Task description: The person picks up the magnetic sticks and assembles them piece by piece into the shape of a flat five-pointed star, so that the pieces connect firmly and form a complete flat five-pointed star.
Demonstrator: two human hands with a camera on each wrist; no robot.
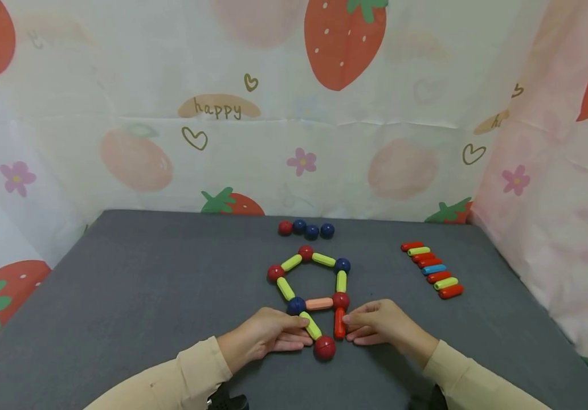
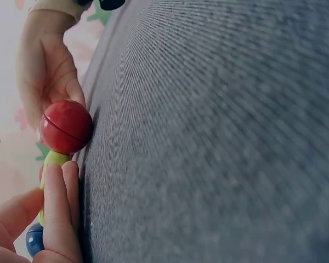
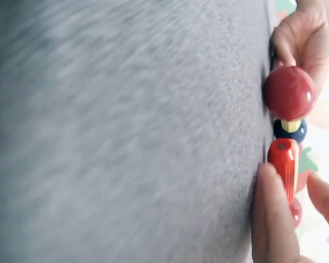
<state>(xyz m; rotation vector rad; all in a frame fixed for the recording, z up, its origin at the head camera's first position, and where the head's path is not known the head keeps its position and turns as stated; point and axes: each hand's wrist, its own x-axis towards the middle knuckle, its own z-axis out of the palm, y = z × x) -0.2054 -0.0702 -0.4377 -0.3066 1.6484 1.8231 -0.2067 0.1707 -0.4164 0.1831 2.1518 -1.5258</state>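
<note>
On the grey table lies a ring of small rods and balls. A yellow-green rod (image 1: 310,326) slants from the ring's blue ball (image 1: 296,306) to a larger-looking red ball (image 1: 325,348) at the front. My left hand (image 1: 276,333) pinches that rod between thumb and fingers. A red rod (image 1: 339,323) points toward me from the ring's red ball (image 1: 341,300), its near end free, as the right wrist view shows. My right hand (image 1: 383,324) is beside it, fingertips at its side, the thumb apart from it in the right wrist view. A salmon rod (image 1: 319,304) joins the blue and red balls.
Behind the ring sits a short row of loose balls, one red ball (image 1: 285,228) and three blue, the last a blue ball (image 1: 327,230). Several loose rods (image 1: 434,270) in red, yellow-green and blue lie in a slanted row at the right. A printed cloth (image 1: 294,131) hangs behind the table.
</note>
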